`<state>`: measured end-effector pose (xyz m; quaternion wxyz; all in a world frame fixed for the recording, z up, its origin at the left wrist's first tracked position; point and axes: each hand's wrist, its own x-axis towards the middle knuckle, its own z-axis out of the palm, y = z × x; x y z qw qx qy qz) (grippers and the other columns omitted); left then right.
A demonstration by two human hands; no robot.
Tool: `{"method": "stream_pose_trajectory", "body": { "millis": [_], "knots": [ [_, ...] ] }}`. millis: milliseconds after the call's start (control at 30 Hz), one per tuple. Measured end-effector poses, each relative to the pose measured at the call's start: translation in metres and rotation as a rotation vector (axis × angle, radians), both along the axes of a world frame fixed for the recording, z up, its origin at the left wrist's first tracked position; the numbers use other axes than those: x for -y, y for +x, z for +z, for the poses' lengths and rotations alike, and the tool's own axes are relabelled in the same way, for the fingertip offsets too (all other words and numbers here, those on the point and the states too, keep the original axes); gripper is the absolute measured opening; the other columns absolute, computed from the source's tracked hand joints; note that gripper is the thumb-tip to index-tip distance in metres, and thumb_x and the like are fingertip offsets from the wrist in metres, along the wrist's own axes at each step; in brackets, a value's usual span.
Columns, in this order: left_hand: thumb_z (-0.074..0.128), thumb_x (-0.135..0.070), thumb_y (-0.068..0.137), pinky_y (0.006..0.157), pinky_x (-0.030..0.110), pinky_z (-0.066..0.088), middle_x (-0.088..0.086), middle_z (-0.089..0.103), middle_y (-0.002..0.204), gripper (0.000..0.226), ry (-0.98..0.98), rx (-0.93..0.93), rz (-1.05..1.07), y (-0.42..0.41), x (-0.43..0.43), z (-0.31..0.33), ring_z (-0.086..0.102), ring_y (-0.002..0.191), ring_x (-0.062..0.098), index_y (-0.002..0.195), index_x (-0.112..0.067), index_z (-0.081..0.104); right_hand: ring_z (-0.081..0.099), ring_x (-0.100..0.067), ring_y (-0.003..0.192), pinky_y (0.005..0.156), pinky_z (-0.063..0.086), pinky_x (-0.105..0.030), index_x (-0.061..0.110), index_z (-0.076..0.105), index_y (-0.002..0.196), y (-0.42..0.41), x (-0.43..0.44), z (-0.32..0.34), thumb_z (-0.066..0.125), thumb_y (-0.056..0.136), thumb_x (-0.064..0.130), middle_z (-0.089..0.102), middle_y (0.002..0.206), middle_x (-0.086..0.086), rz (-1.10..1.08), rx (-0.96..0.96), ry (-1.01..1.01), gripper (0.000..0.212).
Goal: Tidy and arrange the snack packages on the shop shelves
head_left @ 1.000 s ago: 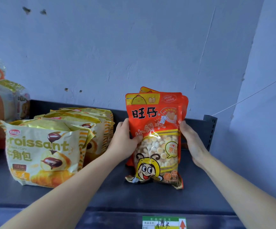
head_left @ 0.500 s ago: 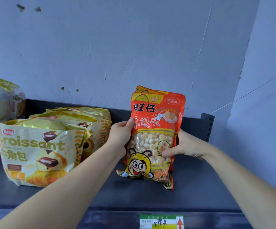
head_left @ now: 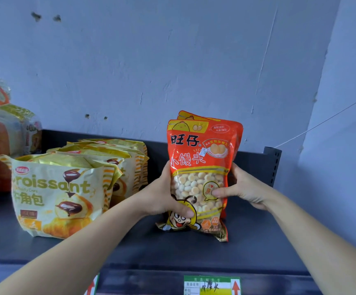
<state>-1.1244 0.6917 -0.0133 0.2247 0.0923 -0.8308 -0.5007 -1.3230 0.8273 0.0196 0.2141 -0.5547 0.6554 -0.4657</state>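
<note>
Fingers (head_left: 236,173) of the right hand (head_left: 244,188) curl round the right edge of the orange snack bag (head_left: 200,158), and the thumb presses across its clear window. The left hand (head_left: 161,196) grips the opposite edge the same way, with its thumb laid over the cartoon bee low on the front. Both hands are clasped on the bag, neither one loose.

That bag stands upright, leaning a little to the left, toward the right end of the dark shelf (head_left: 247,241). Its bottom edge is down at the board, though I cannot tell whether it rests there or is just lifted. A second orange bag (head_left: 194,115) stands directly behind it, only its top showing.

To the left, apart from the hands, a row of croissant bags (head_left: 53,194) stands one behind another, fronts facing out. Beyond them, at the far left edge, sit more packages (head_left: 0,128) — blurred, with orange and clear wrapping.

A dark upright post (head_left: 273,165) closes the shelf's right end. A green and yellow price label (head_left: 211,286) is fixed to the front lip below the orange bag. Behind everything is a scuffed pale blue wall (head_left: 172,60).
</note>
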Motion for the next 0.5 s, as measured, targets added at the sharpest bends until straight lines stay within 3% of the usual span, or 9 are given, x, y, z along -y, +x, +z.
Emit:
{"method": "stream_pose_trajectory", "body": {
  "millis": [100,167,300,433,500],
  "knots": [
    [0.092,-0.012,0.057,0.087,0.013,0.045,-0.026,0.052,0.120,0.119,-0.118,-0.064,0.127,-0.005,-0.003,-0.004,0.051,0.111,-0.006,0.131,-0.054,0.009,0.054,-0.012,0.119,0.106,0.043,-0.043,0.039,0.040,0.130,-0.001,0.004,0.005,0.087,0.052,0.017,0.059,0.127,0.009,0.007,-0.002,-0.031,0.093],
    [0.092,-0.014,0.057,0.084,0.011,0.045,-0.029,0.051,0.119,0.118,-0.137,-0.086,0.149,-0.006,-0.003,-0.005,0.051,0.107,-0.010,0.125,-0.060,0.007,0.052,-0.013,0.121,0.106,0.042,-0.044,0.040,0.042,0.128,-0.004,0.006,0.004,0.089,0.050,0.023,0.055,0.131,0.007,0.001,0.013,-0.048,0.093],
    [0.087,-0.001,0.062,0.085,0.012,0.049,-0.020,0.046,0.130,0.125,-0.001,-0.064,0.011,-0.003,0.006,-0.004,0.052,0.113,-0.007,0.143,-0.044,0.003,0.041,-0.017,0.131,0.108,0.038,-0.049,0.050,0.041,0.128,-0.009,0.010,-0.010,0.089,0.033,0.062,0.041,0.143,0.002,-0.153,0.063,-0.221,0.107],
    [0.085,0.002,0.063,0.084,0.013,0.050,-0.016,0.048,0.130,0.123,0.034,0.006,-0.007,-0.005,0.009,-0.003,0.052,0.114,0.000,0.145,-0.040,0.003,0.049,-0.015,0.126,0.110,0.033,-0.052,0.042,0.028,0.142,-0.008,0.017,-0.023,0.082,0.019,0.074,0.053,0.136,0.008,-0.091,0.261,-0.237,0.138],
    [0.085,0.003,0.062,0.084,0.013,0.050,-0.016,0.051,0.128,0.119,0.033,0.004,-0.003,-0.008,0.008,-0.003,0.053,0.113,-0.001,0.144,-0.038,0.009,0.053,-0.013,0.120,0.110,0.034,-0.049,0.041,0.035,0.138,-0.005,0.022,-0.023,0.079,0.016,0.077,0.060,0.128,0.011,-0.053,0.264,-0.210,0.135]
  ]
}}
